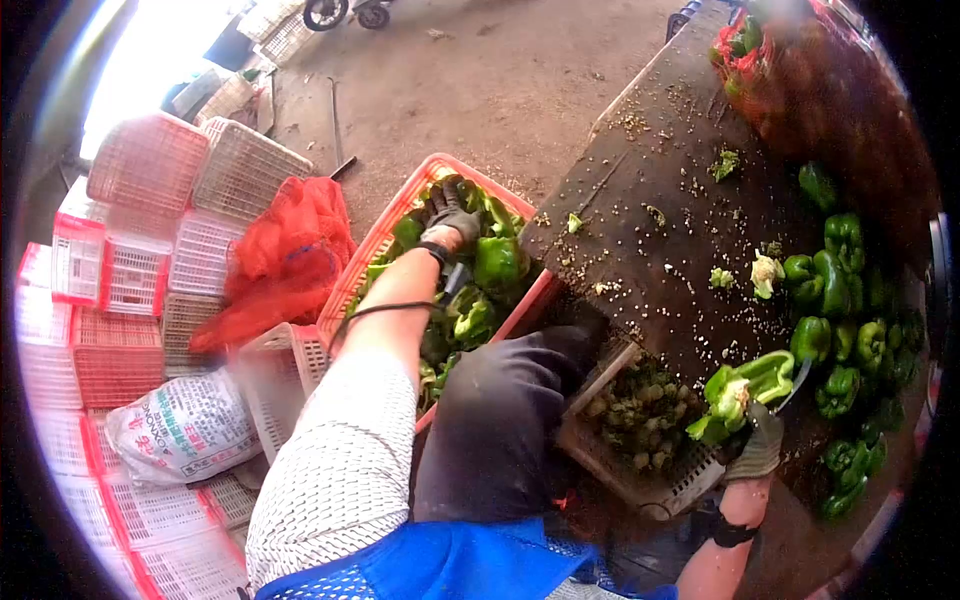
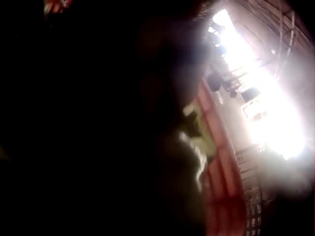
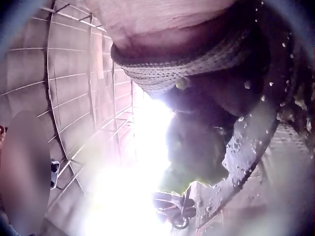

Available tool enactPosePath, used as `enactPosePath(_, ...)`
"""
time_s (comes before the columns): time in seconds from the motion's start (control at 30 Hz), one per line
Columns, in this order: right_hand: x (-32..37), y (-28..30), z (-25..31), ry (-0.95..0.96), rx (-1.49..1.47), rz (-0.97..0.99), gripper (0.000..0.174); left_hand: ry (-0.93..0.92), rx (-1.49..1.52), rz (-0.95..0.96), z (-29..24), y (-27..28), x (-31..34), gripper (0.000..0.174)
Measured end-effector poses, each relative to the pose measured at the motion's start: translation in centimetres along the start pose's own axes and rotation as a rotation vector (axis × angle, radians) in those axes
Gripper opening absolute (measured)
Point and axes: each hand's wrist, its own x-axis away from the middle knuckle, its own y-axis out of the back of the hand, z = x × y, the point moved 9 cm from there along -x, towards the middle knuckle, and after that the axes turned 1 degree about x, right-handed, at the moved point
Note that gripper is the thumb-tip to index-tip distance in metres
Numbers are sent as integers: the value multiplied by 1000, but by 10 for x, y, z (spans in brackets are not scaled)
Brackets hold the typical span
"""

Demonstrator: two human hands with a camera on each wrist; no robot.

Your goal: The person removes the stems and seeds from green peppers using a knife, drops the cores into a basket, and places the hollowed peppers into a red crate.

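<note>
In the head view, my gloved left hand (image 1: 452,212) rests on green bell peppers (image 1: 500,262) inside a red-rimmed crate (image 1: 540,292), its fingers stretched toward the far end. The left wrist view is mostly dark, with a bit of green pepper (image 2: 203,142) beside the crate's red wall (image 2: 221,172). My gloved right hand (image 1: 762,445) grips a cut-open bell pepper (image 1: 745,392), whose pale seed core shows, over the table's near edge. A thin, shiny curved strip (image 1: 802,378) sticks out beside that hand. The right wrist view shows the glove (image 3: 197,93) and blurred green pepper (image 3: 197,177).
Whole peppers (image 1: 840,280) line the table's right side, near a red mesh sack (image 1: 830,90). Seeds and scraps litter the dark tabletop (image 1: 640,240). A basket (image 1: 690,490) of pepper cores stands below its edge. Stacked crates (image 1: 130,260), red netting (image 1: 290,250) and a white sack (image 1: 185,425) lie left.
</note>
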Motion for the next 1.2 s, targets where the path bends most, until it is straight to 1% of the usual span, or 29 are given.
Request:
enactPosePath(0.03, -10, -7, 0, 22, 5, 66, 48, 25, -58, -64, 14, 7, -9, 89)
enactPosePath(0.07, -9, -8, -4, 16, -134, 84, 49, 24, -54, -60, 25, 8, -19, 81)
enactPosePath(0.13, 7, -27, 15, 8, -344, 115, 46, -38, 88, -114, 18, 50, -12, 66)
enactPosePath(0.2, 20, -34, 26, 1, -442, 172, 41, -193, 353, -180, -11, 105, 11, 51)
enactPosePath(0.23, 29, -37, 29, -15, -487, 192, 38, -310, 508, -159, -34, 126, 32, 44)
enactPosePath(0.27, 40, -40, 31, -40, -541, 203, 35, -447, 649, -82, -69, 139, 65, 36)
enactPosePath(0.3, 47, -42, 33, -56, -586, 210, 32, -763, 738, -50, -112, 151, 109, 34)
enactPosePath(0.33, 50, -43, 32, -55, -603, 213, 29, -699, 800, 252, -144, 146, 158, 35)
enactPosePath(0.37, 50, -42, 28, -39, -606, 213, 26, -1073, 631, 171, -184, 157, 221, 32)
enactPosePath(0.43, 13, -17, -16, 90, -398, 188, 31, -1588, 115, -35, -262, 169, 351, 31)
enactPosePath(0.47, 27, -18, -2, 79, -431, 231, 30, -1425, 64, 199, -281, 145, 373, 35)
enactPosePath(0.5, 47, -24, 21, 69, -468, 278, 30, -1570, 75, 82, -301, 140, 406, 37)
enactPosePath(0.53, 56, -31, 31, -2, -585, 316, 26, -1707, 83, -64, -318, 135, 439, 39)
enactPosePath(0.57, 59, -27, 34, -3, -589, 310, 24, -1825, 93, -229, -334, 130, 471, 41)
enactPosePath(0.6, 61, -21, 34, -5, -596, 299, 22, -1852, 65, -320, -344, 113, 487, 40)
enactPosePath(0.63, 59, -13, 32, -10, -608, 287, 20, -1834, 73, -311, -353, 101, 491, 39)
enactPosePath(0.67, 52, -3, 40, 400, -30, 301, 27, -1816, 82, -303, -362, 90, 495, 39)
enactPosePath(0.7, 52, 11, 45, 796, 509, 93, 36, -1745, 121, -198, -374, 81, 490, 39)
enactPosePath(0.73, 34, 19, 26, 526, 338, 80, 42, -1667, 154, -94, -384, 71, 483, 40)
enactPosePath(0.8, 27, 26, 1, 229, 214, 42, 50, -1764, -9, 28, -396, 48, 480, 42)
enactPosePath(0.83, 35, 31, 14, 209, 272, 16, 51, -1804, -93, 79, -400, 39, 478, 43)
enactPosePath(0.87, 38, 36, 21, 191, 333, -7, 52, -1791, -33, 181, -407, 37, 476, 44)
enactPosePath(0.97, 31, 41, 20, 198, 273, -15, 54, -1802, 41, 28, -412, 44, 482, 45)
enactPosePath(1.0, 36, 42, 33, 222, 368, 22, 52, -1809, 84, 29, -413, 43, 483, 43)
enactPosePath(1.07, 27, 32, 17, 290, 176, 19, 50, -1822, 171, 23, -412, 42, 479, 40)
enactPosePath(1.1, 30, 29, 22, 324, 82, 16, 49, -1827, 216, 20, -411, 43, 477, 38)
enactPosePath(1.13, 37, 27, 27, 354, 223, 68, 42, -1854, 288, 86, -410, 48, 474, 41)
enactPosePath(1.17, 42, 23, 31, 397, 235, 90, 38, -1845, 437, 204, -411, 55, 470, 36)
enactPosePath(1.2, 48, 18, 38, 441, 246, 113, 34, -1249, 950, 833, -408, 33, 432, 33)
